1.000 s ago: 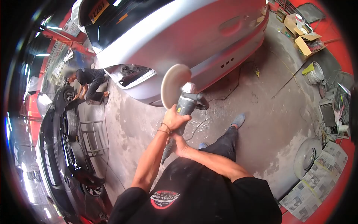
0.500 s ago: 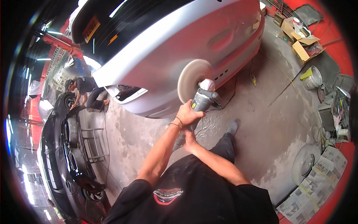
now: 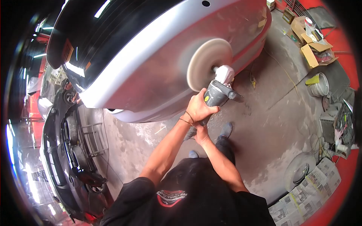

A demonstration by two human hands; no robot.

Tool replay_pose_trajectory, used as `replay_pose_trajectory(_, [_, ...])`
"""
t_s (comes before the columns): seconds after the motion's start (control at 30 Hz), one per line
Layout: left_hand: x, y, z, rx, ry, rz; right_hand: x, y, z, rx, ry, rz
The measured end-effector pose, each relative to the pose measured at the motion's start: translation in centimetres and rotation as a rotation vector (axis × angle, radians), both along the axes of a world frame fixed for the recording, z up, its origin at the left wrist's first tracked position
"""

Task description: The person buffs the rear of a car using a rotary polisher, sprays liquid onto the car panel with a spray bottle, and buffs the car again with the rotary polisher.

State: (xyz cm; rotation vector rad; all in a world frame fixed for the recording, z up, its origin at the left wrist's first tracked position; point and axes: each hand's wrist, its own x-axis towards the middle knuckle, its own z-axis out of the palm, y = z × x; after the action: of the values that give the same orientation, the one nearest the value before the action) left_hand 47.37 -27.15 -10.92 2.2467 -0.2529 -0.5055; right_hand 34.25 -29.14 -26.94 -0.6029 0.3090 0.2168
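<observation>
My left hand (image 3: 200, 107) is wrapped round the dark body of a polisher (image 3: 215, 94), just behind its pale metal head. Lower down, my right hand (image 3: 201, 133) closes on the rear part of the same tool. The round white pad (image 3: 203, 62) faces the silver rear panel (image 3: 151, 79) of a car and looks to be against it; its surface is slightly blurred. Above the panel is the car's dark rear window (image 3: 117, 26).
A black car (image 3: 52, 150) and a metal stand (image 3: 94, 139) are at the left, with a co-worker (image 3: 66, 84) partly hidden. Cardboard boxes (image 3: 311, 56), a bucket (image 3: 319, 88), a tire (image 3: 294, 169) and newspapers (image 3: 309, 192) lie along the right. A cord crosses the floor.
The polisher and both hands have moved up and to the right along the silver panel. My feet appear in changed positions. The co-worker is now mostly hidden by the silver car.
</observation>
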Motion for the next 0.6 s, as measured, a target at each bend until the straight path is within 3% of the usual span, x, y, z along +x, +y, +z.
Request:
replay_pose_trajectory(0.13, [2.9,-3.5,1.4,0.047,0.009,-0.005,2.6,-2.5,-3.4,-0.097,-0.102,-0.056])
replay_pose_trajectory(0.2, [3.6,-4.3,1.3,0.015,-0.009,0.014,3.8,-4.1,-3.5,-0.093,-0.006,-0.059])
replay_pose_trajectory(0.33, [2.6,-4.4,0.9,-0.224,-0.038,0.136,4.8,-7.1,-2.7,-0.354,-0.246,-0.130])
replay_pose_trajectory(0.6, [-5.3,3.7,-2.3,-0.370,-0.007,0.320,-0.9,-3.3,-4.6,-0.656,-0.328,0.094])
